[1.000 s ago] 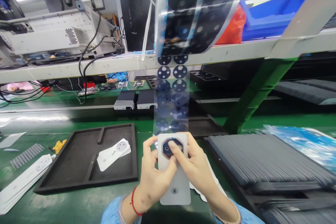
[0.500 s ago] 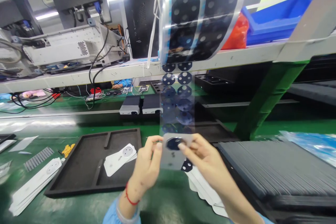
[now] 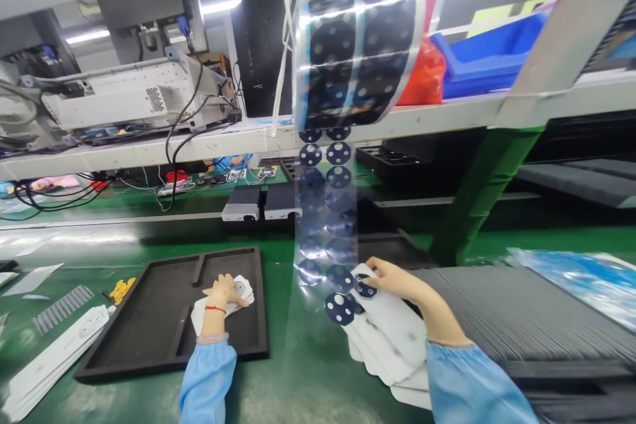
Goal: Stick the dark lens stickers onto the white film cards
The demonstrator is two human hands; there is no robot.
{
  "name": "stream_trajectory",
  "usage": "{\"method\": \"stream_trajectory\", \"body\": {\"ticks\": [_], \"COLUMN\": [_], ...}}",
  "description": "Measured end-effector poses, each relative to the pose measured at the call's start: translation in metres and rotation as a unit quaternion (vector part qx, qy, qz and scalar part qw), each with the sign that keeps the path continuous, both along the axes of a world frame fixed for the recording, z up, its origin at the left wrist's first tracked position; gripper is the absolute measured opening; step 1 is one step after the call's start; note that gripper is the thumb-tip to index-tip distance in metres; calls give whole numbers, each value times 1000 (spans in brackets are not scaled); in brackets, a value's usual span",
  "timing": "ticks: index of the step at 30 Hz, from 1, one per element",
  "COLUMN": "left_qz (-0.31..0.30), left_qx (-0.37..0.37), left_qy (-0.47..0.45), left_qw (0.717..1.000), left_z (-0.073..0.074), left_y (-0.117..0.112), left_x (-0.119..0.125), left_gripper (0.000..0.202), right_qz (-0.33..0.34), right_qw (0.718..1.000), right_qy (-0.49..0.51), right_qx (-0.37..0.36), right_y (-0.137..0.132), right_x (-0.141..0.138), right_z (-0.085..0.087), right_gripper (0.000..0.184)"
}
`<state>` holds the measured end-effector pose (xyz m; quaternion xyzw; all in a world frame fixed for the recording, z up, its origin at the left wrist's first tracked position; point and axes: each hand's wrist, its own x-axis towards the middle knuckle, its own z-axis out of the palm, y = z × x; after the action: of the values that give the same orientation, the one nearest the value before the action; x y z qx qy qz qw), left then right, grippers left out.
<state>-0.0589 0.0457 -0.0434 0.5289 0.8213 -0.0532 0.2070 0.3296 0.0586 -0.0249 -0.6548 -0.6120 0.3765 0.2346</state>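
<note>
My left hand (image 3: 222,294) lies over a small pile of white plates (image 3: 242,287) in the black tray (image 3: 144,291), fingers spread on the top one. Each visible plate has a rounded outline with a circle of small holes at one end. On the right, my right hand (image 3: 390,277) pinches the upper edge of a white plate with a black round sticker (image 3: 366,286). That plate rests over a fanned stack of white plates (image 3: 397,371). Beside it hangs a clear strip of black dotted round stickers (image 3: 339,309), its lower end close to the stack.
The sticker roll (image 3: 355,56) hangs in front of the shelf edge (image 3: 223,142). A large stack of thin grey sheets (image 3: 517,318) stands right. More white plates (image 3: 54,358), yellow pieces (image 3: 122,290) and a grey striped sheet (image 3: 63,309) lie left. A green post (image 3: 481,199) rises behind.
The white plate with the black sticker has moved from between both hands down onto the right stack, in my right hand. My left hand has let go of it and moved left to the tray.
</note>
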Motion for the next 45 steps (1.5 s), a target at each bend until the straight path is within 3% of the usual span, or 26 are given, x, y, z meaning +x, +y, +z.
{"method": "stream_trajectory", "body": {"ticks": [2, 4, 9, 11, 14, 15, 16, 18, 21, 26, 27, 29, 31, 35, 39, 43, 45], "left_qz": [-13, -32, -131, -221, -353, -377, -392, -404, -409, -371, -371, -391, -412, -384, -327, -318, -303], "left_qx": [12, 39, 142, 143, 31, -14, -47, -69, -52, -1, -4, -31, -70, -120, -140, -132, -101], "left_qy": [-9, -33, -183, -342, -582, -614, -616, -590, -556, -493, -491, -516, -562, -635, -683, -694, -695], "left_qw": [1000, 998, 964, 902, 732, 693, 682, 696, 722, 787, 789, 761, 714, 660, 638, 633, 644], "left_z": [2, 10, 42, 50, 51, 49, 46, 39, 33, 42, 45, 49, 48, 30, 22, 34, 40], "left_y": [0, -3, -22, -29, -31, -29, -27, -21, -17, -25, -26, -26, -23, -17, -19, -29, -40], "left_x": [-4, -8, -1, 9, 27, 33, 37, 43, 41, 27, 27, 32, 44, 70, 86, 89, 86], "left_gripper": [39, 45, 66, 77, 91, 88, 83, 71, 66, 63, 64, 66, 65, 81, 97, 89, 92], "right_qz": [12, 2, -86, -127, -165, -158, -139, -79, 4, 99, 115, 158, 201, 240, 246, 242, 229], "right_qw": [1000, 999, 987, 970, 920, 904, 893, 895, 919, 937, 935, 929, 919, 896, 893, 893, 888], "right_qy": [-24, -45, -48, -25, 64, 94, 115, 116, 65, 2, -9, -37, -65, -115, -131, -133, -145], "right_qx": [-13, -8, 123, 206, 348, 386, 412, 424, 389, 335, 334, 332, 334, 354, 354, 356, 371], "right_y": [3, 5, -5, -18, -43, -51, -59, -70, -77, -75, -75, -74, -75, -77, -78, -82, -85], "right_x": [-4, -2, 5, 1, -11, -16, -20, -26, -29, -28, -29, -32, -36, -45, -44, -39, -39], "right_z": [-9, -12, 11, 26, 46, 52, 56, 63, 67, 62, 60, 57, 55, 54, 55, 54, 53], "right_gripper": [11, 16, 7, 16, 29, 30, 30, 27, 25, 17, 14, 11, 15, 34, 29, 28, 34]}}
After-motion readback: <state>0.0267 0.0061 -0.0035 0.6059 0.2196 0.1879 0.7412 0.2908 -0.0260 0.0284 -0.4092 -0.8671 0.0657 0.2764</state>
